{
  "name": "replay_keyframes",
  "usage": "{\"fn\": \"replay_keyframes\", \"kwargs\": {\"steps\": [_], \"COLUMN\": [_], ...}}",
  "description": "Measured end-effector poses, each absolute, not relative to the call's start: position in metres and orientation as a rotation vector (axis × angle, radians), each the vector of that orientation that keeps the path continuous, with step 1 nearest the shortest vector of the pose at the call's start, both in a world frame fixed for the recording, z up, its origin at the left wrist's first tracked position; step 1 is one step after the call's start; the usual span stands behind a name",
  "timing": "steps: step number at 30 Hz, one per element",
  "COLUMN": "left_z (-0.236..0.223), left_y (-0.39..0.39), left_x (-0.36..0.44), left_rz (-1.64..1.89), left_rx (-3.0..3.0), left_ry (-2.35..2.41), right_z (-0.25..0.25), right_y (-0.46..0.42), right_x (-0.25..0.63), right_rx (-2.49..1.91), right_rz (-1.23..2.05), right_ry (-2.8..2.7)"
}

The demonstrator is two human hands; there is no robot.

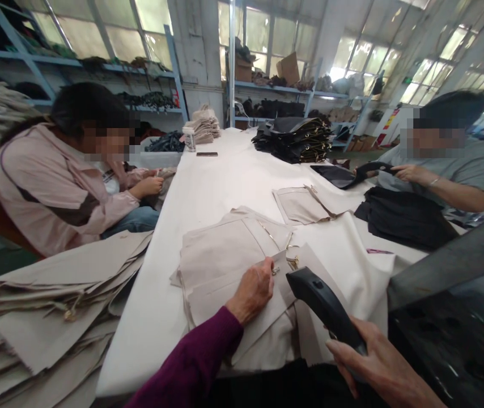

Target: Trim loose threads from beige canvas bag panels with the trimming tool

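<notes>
My left hand (254,290), in a purple sleeve, pinches a beige fabric panel (225,303) near a small metal zipper pull (276,271). In my right hand (378,354) is a black handheld tool (321,300) shaped like a hair clipper. Its wide head is just right of my left fingers, close to the panel's edge and some gold-coloured metal pieces (293,262). Whether the head touches the fabric I cannot tell. Under and beyond my left hand lies a stack of similar beige panels (214,243), one with a zipper along its right side.
Another zippered beige panel (299,205) lies farther along the white-covered table (208,181). A black stack (293,139) stands at the back, dark cloth (403,218) at right. Beige pieces (55,294) pile up at left. One person sits on each side. A grey metal beam (450,258) crosses at right.
</notes>
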State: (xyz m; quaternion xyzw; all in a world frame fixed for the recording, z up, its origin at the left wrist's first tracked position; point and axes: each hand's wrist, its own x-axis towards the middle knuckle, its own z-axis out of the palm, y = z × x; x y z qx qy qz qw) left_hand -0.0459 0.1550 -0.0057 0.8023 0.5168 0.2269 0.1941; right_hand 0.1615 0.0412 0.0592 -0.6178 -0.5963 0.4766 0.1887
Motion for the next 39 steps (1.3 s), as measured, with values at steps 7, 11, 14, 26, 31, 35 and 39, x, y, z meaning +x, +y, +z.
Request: {"fn": "replay_keyframes", "kwargs": {"steps": [7, 11, 14, 26, 31, 35, 39], "left_z": [-0.011, -0.01, -0.008, -0.012, -0.018, -0.023, -0.024], "left_y": [0.157, 0.159, 0.159, 0.157, 0.155, 0.155, 0.152], "left_x": [-0.045, -0.055, -0.06, -0.058, -0.055, -0.05, -0.047], "left_rz": [0.658, 0.93, 1.025, 0.875, 0.856, 0.944, 0.757], "left_rx": [2.247, 1.831, 1.457, 2.15, 2.407, 2.481, 2.655], "left_ry": [1.516, 1.271, 1.105, 1.458, 1.456, 1.243, 1.134], "right_z": [0.054, 0.051, 0.05, 0.056, 0.057, 0.058, 0.06], "right_y": [0.039, 0.04, 0.04, 0.044, 0.043, 0.045, 0.047], "right_x": [0.166, 0.167, 0.165, 0.153, 0.158, 0.158, 0.155], "right_rx": [-1.724, -1.711, -1.731, -1.783, -1.824, -1.826, -1.812], "right_rz": [1.405, 1.438, 1.43, 1.386, 1.367, 1.325, 1.298], "right_ry": [-1.6, -1.608, -1.608, -1.628, -1.638, -1.661, -1.685]}}
